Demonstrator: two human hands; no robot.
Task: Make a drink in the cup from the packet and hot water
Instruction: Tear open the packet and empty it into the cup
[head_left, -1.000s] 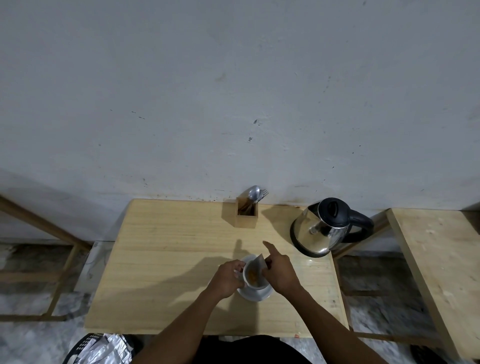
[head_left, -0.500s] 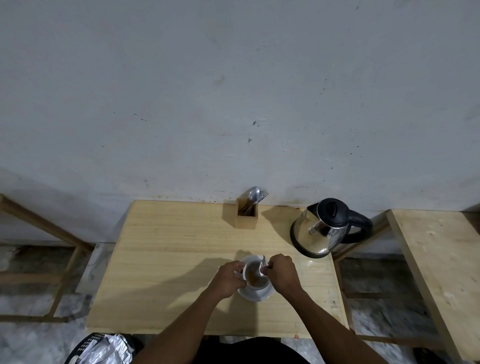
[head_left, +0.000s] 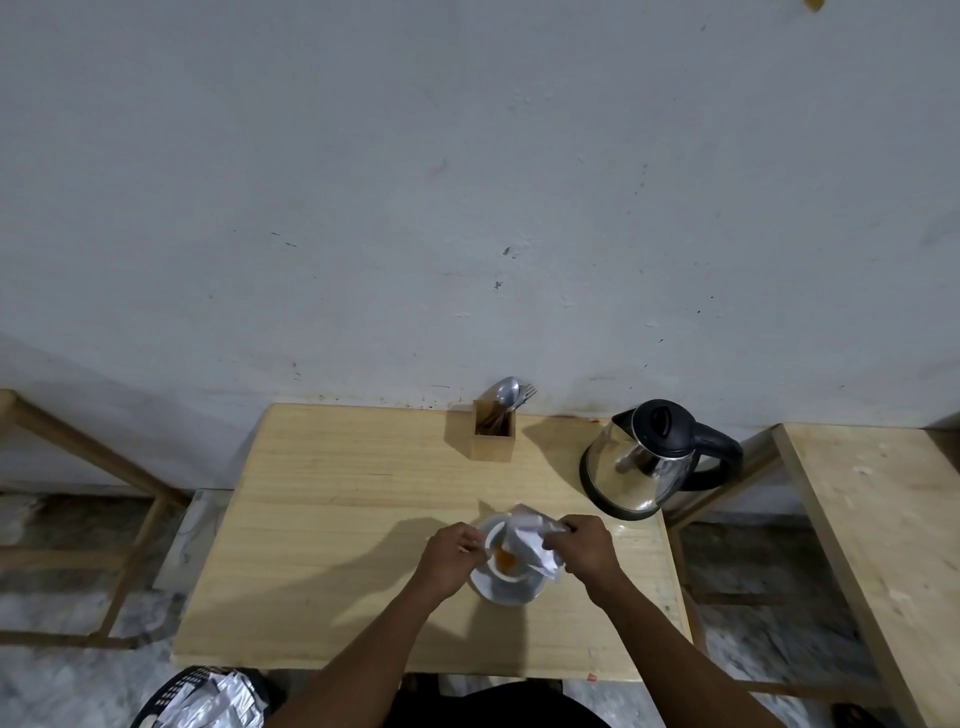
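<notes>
Right hand (head_left: 584, 545) closed on a crumpled white packet (head_left: 530, 538), holding it over the mouth of the cup (head_left: 506, 558). Left hand (head_left: 452, 553) curled against the cup's left side, fingers at the rim; whether it truly grips the cup cannot be told.

Wooden surface (head_left: 337, 545), pale, set against a grey wall (head_left: 467, 182). Second wooden surface (head_left: 878, 545) to the right, apart from the first, nothing seen on it.

Kettle (head_left: 644, 467) at the back right corner of the first surface: steel body, black lid shut, black handle pointing right. Contents not visible.

Dark basket (head_left: 171, 696) on the floor at lower left, below the surface edge, holding crumpled silvery wrappers (head_left: 213, 699).

Saucer (head_left: 498, 587), white, near the front middle of the surface, well apart from the kettle. White cup stands on it. Inside the cup: a small heap of orange-brown powder (head_left: 504, 560) at the bottom; no liquid discernible.

Wooden holder (head_left: 492, 436), square and open-topped, at the back edge by the wall. In it, standing upright: a spoon (head_left: 506, 391) and a fork (head_left: 527, 392), heads up.
</notes>
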